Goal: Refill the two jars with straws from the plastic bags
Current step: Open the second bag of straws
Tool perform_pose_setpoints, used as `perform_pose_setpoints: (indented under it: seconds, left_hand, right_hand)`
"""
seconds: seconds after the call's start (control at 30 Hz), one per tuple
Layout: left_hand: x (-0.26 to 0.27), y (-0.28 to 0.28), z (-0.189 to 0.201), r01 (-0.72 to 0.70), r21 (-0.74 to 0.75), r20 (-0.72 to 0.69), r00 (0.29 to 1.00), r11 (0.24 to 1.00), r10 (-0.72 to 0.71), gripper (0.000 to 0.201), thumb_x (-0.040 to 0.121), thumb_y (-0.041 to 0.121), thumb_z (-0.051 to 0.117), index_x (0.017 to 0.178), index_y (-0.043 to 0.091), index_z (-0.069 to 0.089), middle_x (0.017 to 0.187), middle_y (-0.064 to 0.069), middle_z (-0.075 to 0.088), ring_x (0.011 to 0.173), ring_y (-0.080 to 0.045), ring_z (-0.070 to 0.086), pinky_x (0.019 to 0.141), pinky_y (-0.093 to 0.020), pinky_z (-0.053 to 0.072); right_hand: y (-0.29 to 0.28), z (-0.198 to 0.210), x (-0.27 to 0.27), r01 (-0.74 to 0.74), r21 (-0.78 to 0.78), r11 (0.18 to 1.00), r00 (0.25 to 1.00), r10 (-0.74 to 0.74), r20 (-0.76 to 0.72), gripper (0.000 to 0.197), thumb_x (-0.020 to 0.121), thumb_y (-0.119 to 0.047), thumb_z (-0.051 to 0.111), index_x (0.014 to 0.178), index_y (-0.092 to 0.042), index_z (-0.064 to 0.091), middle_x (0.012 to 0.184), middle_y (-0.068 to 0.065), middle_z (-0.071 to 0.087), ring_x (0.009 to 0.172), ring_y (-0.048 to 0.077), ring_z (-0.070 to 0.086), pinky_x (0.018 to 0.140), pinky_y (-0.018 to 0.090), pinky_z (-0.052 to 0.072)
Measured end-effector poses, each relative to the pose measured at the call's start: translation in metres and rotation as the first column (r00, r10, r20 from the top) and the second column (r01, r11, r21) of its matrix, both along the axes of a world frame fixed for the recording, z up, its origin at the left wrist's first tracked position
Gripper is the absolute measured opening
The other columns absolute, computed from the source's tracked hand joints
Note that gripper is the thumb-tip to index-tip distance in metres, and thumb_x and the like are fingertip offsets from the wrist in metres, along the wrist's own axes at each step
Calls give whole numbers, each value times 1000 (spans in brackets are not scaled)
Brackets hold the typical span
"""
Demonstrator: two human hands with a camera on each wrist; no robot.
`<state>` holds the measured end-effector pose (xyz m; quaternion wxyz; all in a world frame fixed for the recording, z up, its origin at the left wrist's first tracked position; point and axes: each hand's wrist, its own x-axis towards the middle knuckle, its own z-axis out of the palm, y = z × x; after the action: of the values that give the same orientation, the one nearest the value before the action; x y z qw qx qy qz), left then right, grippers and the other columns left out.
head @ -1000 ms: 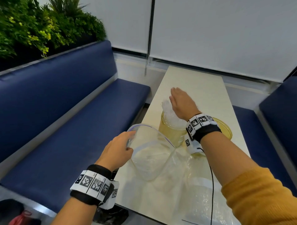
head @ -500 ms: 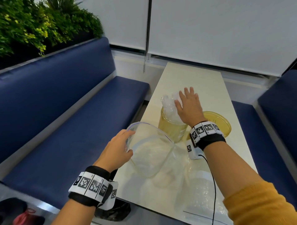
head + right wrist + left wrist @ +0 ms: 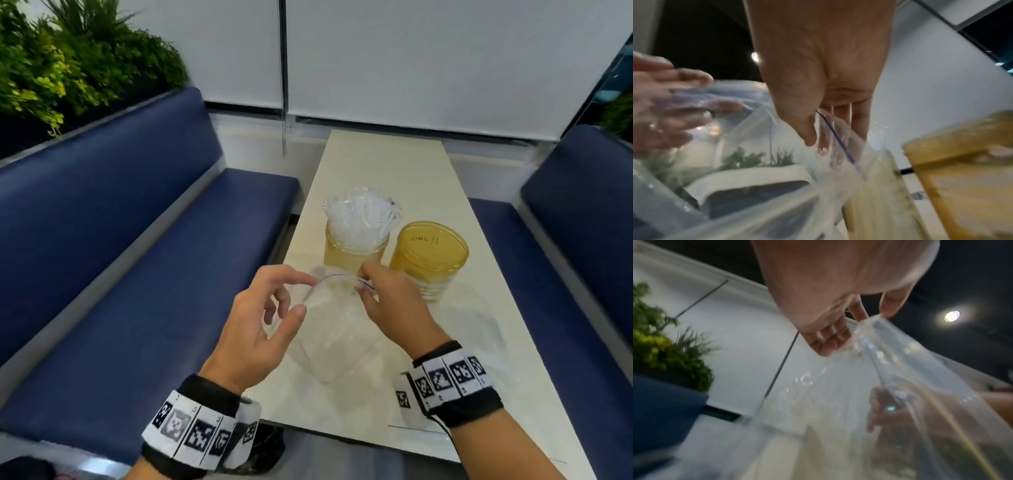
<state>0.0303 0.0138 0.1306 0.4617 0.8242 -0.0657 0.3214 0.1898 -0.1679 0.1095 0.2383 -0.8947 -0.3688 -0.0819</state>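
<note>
Pinching the plastic bag (image 3: 337, 329) mouth with both grips, left hand (image 3: 260, 325), right hand (image 3: 394, 305); straw-filled jar (image 3: 356, 246) at twelve o'clock.

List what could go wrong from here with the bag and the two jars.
Both hands, left hand and right hand, pinch the clear zip bag right in front of the straw-filled jar; a tug forward could knock it over. The wrapped straws fan loosely above the rim and may spill. The amber jar beside it looks lidded, so refilling may stall.
</note>
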Motion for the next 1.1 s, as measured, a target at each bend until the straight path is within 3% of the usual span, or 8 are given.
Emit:
perform_pose_setpoints:
  seconds: [0.1, 0.17, 0.33, 0.47, 0.53, 0.7, 0.83, 1.1]
  left_hand:
    - [3, -6, -14, -87, -46, -17, 996, 995, 87, 29, 98, 35, 47, 118, 18, 59, 108, 17, 67, 81, -19, 59, 68, -30, 46]
    - [13, -7, -34, -98, 191, -189, 973, 977, 134, 31, 98, 48, 47, 121, 32, 60, 119, 20, 63, 104, -10, 57, 86, -29, 47]
    - [42, -28, -99, 339, 507, -697, 702, 792, 146, 62, 94, 72, 31, 152, 51, 26, 164, 13, 23, 152, -18, 18, 125, -46, 10]
    - [56, -43, -121, 489, 511, -810, 549, 707, 206, 97, 69, 90, 1, 156, 50, 10, 170, 7, 0, 156, -27, -3, 124, -53, -5]
    - [62, -47, -131, 544, 528, -826, 507, 651, 246, 89, 77, 89, 14, 157, 48, 6, 170, 5, -8, 156, -29, -9, 124, -56, -6]
    - [69, -57, -149, 584, 525, -838, 483, 619, 254, 77, 94, 67, 43, 157, 48, 4, 168, 3, -16, 155, -32, -12, 123, -58, -2]
    - [69, -62, -159, 553, 543, -820, 511, 632, 258, 77, 94, 66, 43, 157, 48, 3, 168, 3, -18, 155, -33, -14, 123, -59, 0]
    - [71, -73, -160, 512, 548, -808, 528, 662, 260, 75, 95, 66, 43, 158, 46, 6, 169, 1, -14, 155, -35, -10, 123, -59, 5]
  right_hand:
    - [-24, -22, -10, 38, -19, 999, 999, -39, -33, 22, 81, -7, 64, 86, -24, 51, 78, -10, 57, 67, 19, 55, 57, 37, 47]
    - [-34, -35, -16, 80, -107, 991, 990, -92, -110, 22, 79, -6, 61, 86, -25, 53, 80, -9, 58, 72, 19, 55, 60, 34, 45]
    - [-64, -45, -15, -84, -283, 955, 952, -8, -307, 29, 84, -42, 72, 111, -34, 66, 124, -19, 58, 118, 2, 51, 96, 24, 41]
    - [-102, -35, -2, 79, -59, 995, 906, -96, -411, 50, 79, -62, 70, 119, -33, 68, 131, -16, 59, 126, 4, 48, 111, 30, 38]
    - [-131, -35, 10, 350, 9, 937, 891, -330, -312, 41, 86, -55, 67, 119, -31, 65, 126, -10, 60, 122, 14, 51, 104, 37, 44]
    - [-205, -52, 24, 814, -218, 538, 444, -819, -363, 85, 78, -68, 67, 143, -19, 42, 140, 11, 50, 128, 37, 46, 101, 54, 44]
    - [-221, -82, 22, 681, -418, 601, 270, -737, -620, 120, 67, -78, 69, 155, -10, 24, 159, 10, 32, 144, 33, 34, 114, 49, 33]
    - [-207, -102, 34, 701, -253, 666, 263, -572, -777, 79, 88, -51, 66, 146, -2, 41, 144, 15, 50, 128, 34, 52, 107, 47, 43]
